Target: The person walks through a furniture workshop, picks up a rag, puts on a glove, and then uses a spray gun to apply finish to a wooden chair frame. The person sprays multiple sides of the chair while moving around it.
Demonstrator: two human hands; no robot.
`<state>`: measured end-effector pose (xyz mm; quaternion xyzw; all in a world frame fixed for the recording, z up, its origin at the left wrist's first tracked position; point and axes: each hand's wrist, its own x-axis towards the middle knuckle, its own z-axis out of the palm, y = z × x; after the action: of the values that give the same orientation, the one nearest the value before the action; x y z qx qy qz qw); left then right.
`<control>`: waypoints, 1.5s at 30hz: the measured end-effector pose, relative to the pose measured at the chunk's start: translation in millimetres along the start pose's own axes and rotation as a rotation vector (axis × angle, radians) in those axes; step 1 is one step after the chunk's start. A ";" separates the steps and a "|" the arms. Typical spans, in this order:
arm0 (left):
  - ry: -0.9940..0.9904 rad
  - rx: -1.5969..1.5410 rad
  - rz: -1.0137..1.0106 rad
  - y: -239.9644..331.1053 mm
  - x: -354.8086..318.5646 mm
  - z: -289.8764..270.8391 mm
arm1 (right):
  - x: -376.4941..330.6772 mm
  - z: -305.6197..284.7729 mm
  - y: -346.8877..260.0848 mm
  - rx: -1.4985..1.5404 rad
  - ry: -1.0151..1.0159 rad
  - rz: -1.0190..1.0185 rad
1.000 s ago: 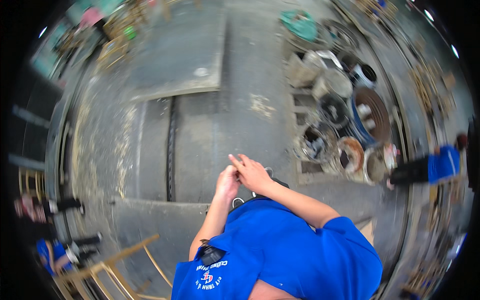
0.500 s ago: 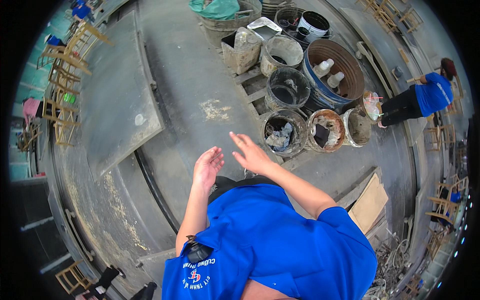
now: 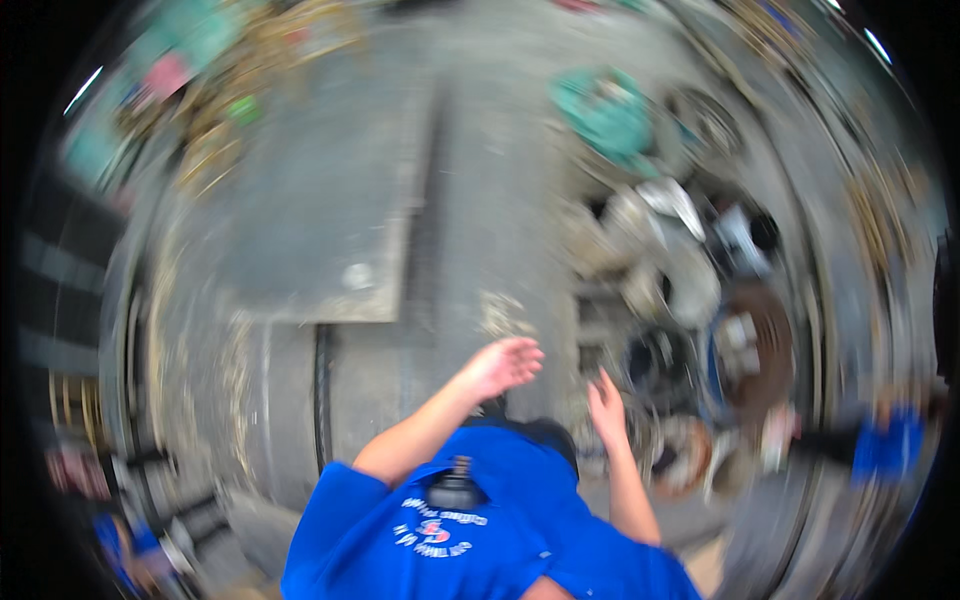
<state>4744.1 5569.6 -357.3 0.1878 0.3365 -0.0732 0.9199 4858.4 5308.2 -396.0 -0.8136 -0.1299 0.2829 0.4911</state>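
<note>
My left hand (image 3: pixel 502 367) reaches out ahead of my waist, its fingers stretched toward the right, with no object in it. My right hand (image 3: pixel 606 410) is raised a short way to its right, thumb and fingers apart and nothing held; its outline is blurred. The hands do not touch each other. Closest to the right hand is a group of dirty buckets, among them a dark one (image 3: pixel 660 362). Motion smears much of the view.
A big rusty, blue-sided drum (image 3: pixel 768 345) holds pale containers. Behind it are a grey-white bucket (image 3: pixel 690 287) and a green bag (image 3: pixel 612 115). A large grey board (image 3: pixel 310 200) lies on the left. A person in blue (image 3: pixel 888 445) is at the far right, another (image 3: pixel 128 545) at lower left.
The view has swung to the right, so the buckets and board sit lower and further right in it. My left hand has turned toward the right; both hands stay empty.
</note>
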 end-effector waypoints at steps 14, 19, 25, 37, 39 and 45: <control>0.512 -0.289 0.604 -6.9 -154.5 -82.0 | -91.4 59.7 -401.6 -0.185 -2.120 -1.362; 0.534 -0.471 0.655 -40.7 -168.3 -102.4 | -118.3 85.4 -416.1 -0.636 -2.265 -1.654; 0.570 -0.478 0.677 -50.6 -192.5 -136.4 | -168.3 141.9 -419.0 -0.631 -2.473 -1.791; 0.653 -0.721 0.747 -115.5 -277.0 -194.6 | -265.6 281.7 -451.5 0.507 -2.072 0.033; 0.661 -0.752 0.774 -128.6 -291.7 -194.7 | -286.8 321.4 -453.1 0.510 -1.919 0.280; 0.685 -0.844 0.846 -161.6 -315.5 -204.5 | -319.5 382.5 -464.6 0.466 -1.908 0.323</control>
<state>4340.2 5504.5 -345.0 -0.0590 0.5058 0.4928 0.7055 4406.8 5654.3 -21.0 -0.1364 -0.2993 0.9006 0.2841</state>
